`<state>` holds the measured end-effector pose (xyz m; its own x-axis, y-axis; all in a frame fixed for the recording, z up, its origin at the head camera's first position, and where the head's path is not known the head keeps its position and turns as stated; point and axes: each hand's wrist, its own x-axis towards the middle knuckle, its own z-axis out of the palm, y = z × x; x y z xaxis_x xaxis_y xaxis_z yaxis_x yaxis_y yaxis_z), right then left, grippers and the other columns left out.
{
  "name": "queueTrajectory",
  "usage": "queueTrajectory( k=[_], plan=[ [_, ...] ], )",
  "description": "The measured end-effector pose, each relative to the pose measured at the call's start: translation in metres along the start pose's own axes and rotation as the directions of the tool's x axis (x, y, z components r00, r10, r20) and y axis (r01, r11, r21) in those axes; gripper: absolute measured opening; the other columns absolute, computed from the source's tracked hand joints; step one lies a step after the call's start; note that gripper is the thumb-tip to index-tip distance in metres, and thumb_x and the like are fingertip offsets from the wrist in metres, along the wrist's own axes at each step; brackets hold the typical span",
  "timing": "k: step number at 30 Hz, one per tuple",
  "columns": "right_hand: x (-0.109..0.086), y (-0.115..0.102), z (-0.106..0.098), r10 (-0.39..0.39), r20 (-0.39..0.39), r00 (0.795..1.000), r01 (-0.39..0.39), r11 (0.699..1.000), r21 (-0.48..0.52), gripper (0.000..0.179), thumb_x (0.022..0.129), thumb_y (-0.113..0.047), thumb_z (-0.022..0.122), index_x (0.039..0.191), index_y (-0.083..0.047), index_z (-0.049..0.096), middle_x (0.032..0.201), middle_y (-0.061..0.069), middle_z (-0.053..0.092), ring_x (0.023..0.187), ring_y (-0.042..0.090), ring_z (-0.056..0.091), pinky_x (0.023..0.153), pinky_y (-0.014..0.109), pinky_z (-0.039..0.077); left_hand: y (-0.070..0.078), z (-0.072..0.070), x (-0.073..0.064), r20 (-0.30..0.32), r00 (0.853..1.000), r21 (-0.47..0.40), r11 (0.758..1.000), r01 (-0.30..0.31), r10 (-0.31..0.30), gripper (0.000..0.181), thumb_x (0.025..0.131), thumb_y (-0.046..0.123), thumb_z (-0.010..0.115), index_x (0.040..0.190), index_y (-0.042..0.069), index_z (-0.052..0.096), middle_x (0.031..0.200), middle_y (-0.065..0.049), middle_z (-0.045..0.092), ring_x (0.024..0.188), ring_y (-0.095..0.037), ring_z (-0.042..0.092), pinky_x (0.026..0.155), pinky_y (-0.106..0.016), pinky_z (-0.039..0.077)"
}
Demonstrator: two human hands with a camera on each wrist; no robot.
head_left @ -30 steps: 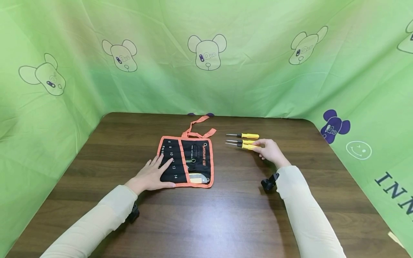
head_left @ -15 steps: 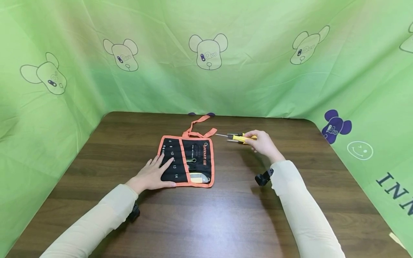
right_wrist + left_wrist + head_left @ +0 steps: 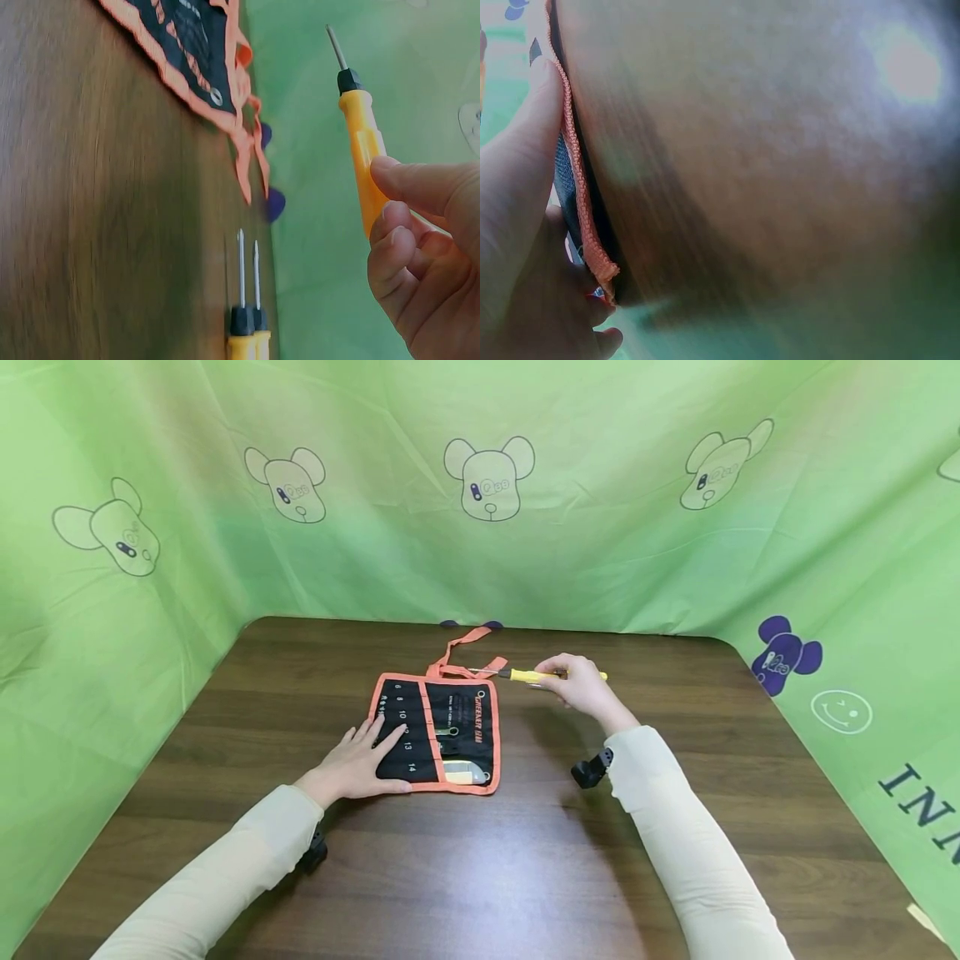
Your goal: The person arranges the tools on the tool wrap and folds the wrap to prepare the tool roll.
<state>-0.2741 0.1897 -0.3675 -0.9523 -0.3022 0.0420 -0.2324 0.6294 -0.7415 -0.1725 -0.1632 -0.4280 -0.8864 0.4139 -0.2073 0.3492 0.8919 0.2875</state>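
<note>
Screwdriver [image 3: 528,677] held above table [image 3: 525,868] beside pouch [image 3: 468,710], tip [image 3: 331,34] toward ties [image 3: 241,154]; right hand [image 3: 581,685] pinches handle [image 3: 367,150] between thumb and fingers. Left hand [image 3: 351,770] on pouch, fingers spread. Good handling would want firm pinch, tip clear of ties, pouch pressed flat.

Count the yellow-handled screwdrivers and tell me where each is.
3: the first screwdriver is in the right hand; the second screwdriver and third screwdriver lie side by side on the table. Any inside the tool roll would be hidden.
</note>
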Motion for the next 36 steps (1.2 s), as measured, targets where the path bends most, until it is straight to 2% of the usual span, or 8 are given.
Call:
queueTrajectory(
  k=[6, 10, 16, 26, 36],
  plan=[
    [0.005, -0.01, 0.016, -0.008, 0.035, 0.999, 0.009, 1.0, -0.019, 0.02, 0.088, -0.016, 0.064, 0.104, -0.004, 0.065, 0.095, 0.012, 0.057, 0.043, 0.015, 0.047, 0.042, 0.029, 0.042, 0.0, -0.001, 0.0, 0.001, 1.0, 0.005, 1.0, -0.003, 0.003, 0.096, 0.077, 0.069, 0.052, 0.148, 0.015, 0.017, 0.149, -0.025, 0.009, 0.134, -0.043, 0.01, 0.105, -0.054, 0.01],
    [0.008, -0.016, 0.027, -0.01, 0.062, 0.998, 0.013, 0.999, -0.046, 0.02, 0.089, -0.016, 0.063, 0.105, -0.005, 0.065, 0.102, 0.012, 0.058, 0.044, 0.018, 0.049, 0.044, 0.03, 0.043, 0.001, -0.001, 0.0, 0.001, 1.0, 0.003, 1.0, -0.001, 0.001, 0.096, 0.077, 0.069, 0.053, 0.148, 0.015, 0.018, 0.149, -0.025, 0.009, 0.134, -0.043, 0.01, 0.105, -0.054, 0.01],
    [0.01, -0.02, 0.042, 0.006, 0.106, 0.994, -0.001, 0.999, -0.043, 0.017, 0.089, -0.018, 0.063, 0.101, -0.006, 0.066, 0.099, 0.011, 0.057, 0.045, 0.018, 0.049, 0.044, 0.03, 0.043, 0.001, -0.001, -0.001, -0.001, 1.0, 0.003, 1.0, -0.002, 0.002, 0.096, 0.077, 0.069, 0.053, 0.148, 0.015, 0.018, 0.148, -0.025, 0.01, 0.134, -0.043, 0.01, 0.105, -0.054, 0.01],
    [0.013, -0.012, 0.059, 0.056, 0.163, 0.985, -0.043, 0.996, -0.082, 0.02, 0.088, -0.017, 0.064, 0.104, -0.006, 0.067, 0.077, 0.013, 0.058, 0.046, 0.017, 0.049, 0.043, 0.03, 0.043, 0.001, -0.001, 0.0, 0.002, 1.0, 0.006, 1.0, -0.001, 0.001, 0.096, 0.077, 0.07, 0.052, 0.148, 0.015, 0.018, 0.149, -0.025, 0.01, 0.134, -0.042, 0.01, 0.105, -0.054, 0.011],
    [0.013, -0.007, 0.068, 0.066, 0.187, 0.98, -0.049, 0.994, -0.098, 0.016, 0.087, -0.009, 0.063, 0.1, -0.001, 0.066, 0.084, 0.01, 0.059, 0.045, 0.014, 0.047, 0.045, 0.028, 0.044, 0.001, -0.001, -0.001, 0.003, 1.0, 0.003, 1.0, -0.001, 0.001, 0.097, 0.077, 0.07, 0.052, 0.148, 0.015, 0.017, 0.149, -0.025, 0.009, 0.134, -0.043, 0.009, 0.105, -0.054, 0.01]
  ],
)
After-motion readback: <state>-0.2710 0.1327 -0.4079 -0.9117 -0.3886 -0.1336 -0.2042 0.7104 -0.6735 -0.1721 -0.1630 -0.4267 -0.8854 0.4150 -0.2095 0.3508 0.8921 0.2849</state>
